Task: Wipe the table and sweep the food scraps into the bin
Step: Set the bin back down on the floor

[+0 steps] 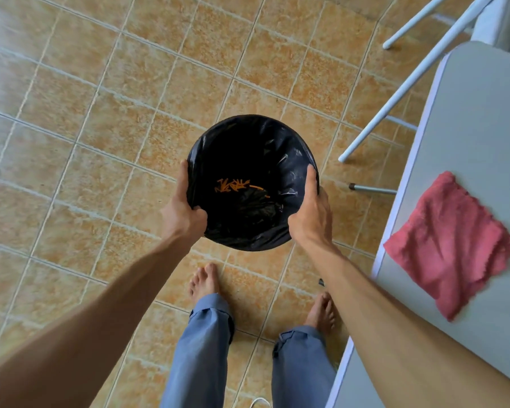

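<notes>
Bin clamped between both hands: left hand and right hand on opposite rim sides. Orange scraps inside, between the grips. Red cloth right of right hand, on table. Bin possibly lifted; unclear.

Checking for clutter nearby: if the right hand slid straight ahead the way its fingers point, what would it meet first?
Nothing solid, apparently: the right hand points along the bin rim, with floor tiles beyond; depth is unclear.

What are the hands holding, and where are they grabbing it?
Both hands hold the black-lined bin by its rim: the left hand on the left side, the right hand on the right side, fingers curled over the bag's edge.
</notes>
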A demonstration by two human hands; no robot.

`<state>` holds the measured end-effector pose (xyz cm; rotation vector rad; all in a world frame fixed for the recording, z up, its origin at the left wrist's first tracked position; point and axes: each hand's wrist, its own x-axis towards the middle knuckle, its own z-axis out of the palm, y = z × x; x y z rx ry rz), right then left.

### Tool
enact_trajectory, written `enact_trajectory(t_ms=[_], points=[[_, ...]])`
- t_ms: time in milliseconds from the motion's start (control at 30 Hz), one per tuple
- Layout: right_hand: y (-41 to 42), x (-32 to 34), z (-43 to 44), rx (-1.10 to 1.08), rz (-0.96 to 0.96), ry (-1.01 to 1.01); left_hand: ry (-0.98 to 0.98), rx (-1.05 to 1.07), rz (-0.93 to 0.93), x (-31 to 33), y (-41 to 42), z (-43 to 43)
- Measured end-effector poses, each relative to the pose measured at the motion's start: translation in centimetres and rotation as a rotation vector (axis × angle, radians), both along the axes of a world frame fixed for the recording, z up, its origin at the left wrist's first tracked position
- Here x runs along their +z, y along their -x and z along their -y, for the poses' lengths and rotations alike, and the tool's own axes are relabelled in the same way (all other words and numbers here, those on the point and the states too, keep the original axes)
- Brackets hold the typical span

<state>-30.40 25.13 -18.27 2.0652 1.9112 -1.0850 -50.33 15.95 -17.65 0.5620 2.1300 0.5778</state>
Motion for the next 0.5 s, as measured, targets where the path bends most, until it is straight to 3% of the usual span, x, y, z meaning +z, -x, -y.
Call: enact_trajectory(t_ms=[300, 500], points=[[0.2, -6.3, 0.8, -0.278, 0.038, 0.028, 0.047, -0.226, 0.051, -8.1, 0.5, -2.8], [-0.2, -8.3, 0.9, -0.279, 0.165, 0.096, 0.089, -0.343, 0.073, -9.6, -0.2, -2.6]])
